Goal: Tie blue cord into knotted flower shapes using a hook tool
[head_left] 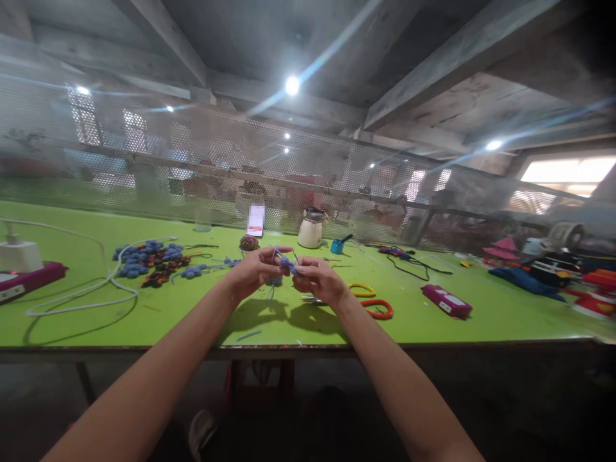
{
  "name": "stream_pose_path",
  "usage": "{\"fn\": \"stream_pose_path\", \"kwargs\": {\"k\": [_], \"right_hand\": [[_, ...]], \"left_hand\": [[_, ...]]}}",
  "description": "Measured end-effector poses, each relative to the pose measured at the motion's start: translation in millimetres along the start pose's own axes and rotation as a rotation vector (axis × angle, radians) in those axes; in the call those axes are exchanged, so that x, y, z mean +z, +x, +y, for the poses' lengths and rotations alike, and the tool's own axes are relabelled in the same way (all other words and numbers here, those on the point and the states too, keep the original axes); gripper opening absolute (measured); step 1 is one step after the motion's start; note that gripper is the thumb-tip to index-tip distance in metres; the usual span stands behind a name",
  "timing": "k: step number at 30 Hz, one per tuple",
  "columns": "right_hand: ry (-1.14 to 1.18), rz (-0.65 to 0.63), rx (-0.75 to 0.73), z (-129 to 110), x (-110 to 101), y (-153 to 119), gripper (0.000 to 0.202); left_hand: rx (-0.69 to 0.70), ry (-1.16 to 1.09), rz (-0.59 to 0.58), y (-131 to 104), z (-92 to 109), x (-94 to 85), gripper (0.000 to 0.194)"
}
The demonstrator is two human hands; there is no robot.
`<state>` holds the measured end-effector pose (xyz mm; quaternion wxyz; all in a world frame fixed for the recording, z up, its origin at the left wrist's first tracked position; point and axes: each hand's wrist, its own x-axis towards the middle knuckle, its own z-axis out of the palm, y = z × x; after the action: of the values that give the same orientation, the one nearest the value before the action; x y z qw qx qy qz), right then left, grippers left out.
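Both hands meet above the front middle of the table. My left hand (255, 271) pinches a small piece of blue-purple crochet work (287, 264), with blue yarn (275, 254) running over its fingers and a strand hanging below. My right hand (320, 280) closes its fingertips round a thin crochet hook (295, 256) at the right side of the piece; most of the hook is hidden by the fingers. Under and behind my right wrist lie scissors with a yellow and an orange handle loop (380, 310).
A green table (183, 324) carries blue and dark-orange crocheted pieces (151, 256) at left, beside a white cable (113, 273). Behind my hands stand a yarn ball (249, 242), a phone (256, 220), a cream jar (310, 231) and a blue pot (337, 246). A purple power strip (446, 301) lies right.
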<state>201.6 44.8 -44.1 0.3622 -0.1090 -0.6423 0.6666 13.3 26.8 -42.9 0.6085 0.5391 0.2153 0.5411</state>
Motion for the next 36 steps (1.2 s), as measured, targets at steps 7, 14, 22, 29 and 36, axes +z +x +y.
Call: {"fn": "stream_pose_path", "kwargs": {"k": [7,14,22,29,36], "right_hand": [[-0.056,0.065,-0.043,3.1,-4.4,-0.3,0.024],[-0.091,0.125,-0.010,4.3,-1.7,0.9,0.026],[-0.086,0.155,0.000,6.6,-2.4,2.1,0.021],[-0.060,0.106,0.034,8.7,-0.3,1.0,0.018],[-0.026,0.039,0.073,8.7,2.3,0.6,0.018]], "left_hand": [[-0.041,0.058,-0.072,-4.3,4.8,0.7,0.054],[0.003,0.104,0.117,-1.0,1.8,4.0,0.037],[-0.050,0.057,0.098,-0.1,1.5,0.0,0.037],[-0.058,0.024,0.095,0.7,-0.2,3.2,0.036],[-0.117,-0.022,0.010,-1.5,3.7,0.6,0.035]]}}
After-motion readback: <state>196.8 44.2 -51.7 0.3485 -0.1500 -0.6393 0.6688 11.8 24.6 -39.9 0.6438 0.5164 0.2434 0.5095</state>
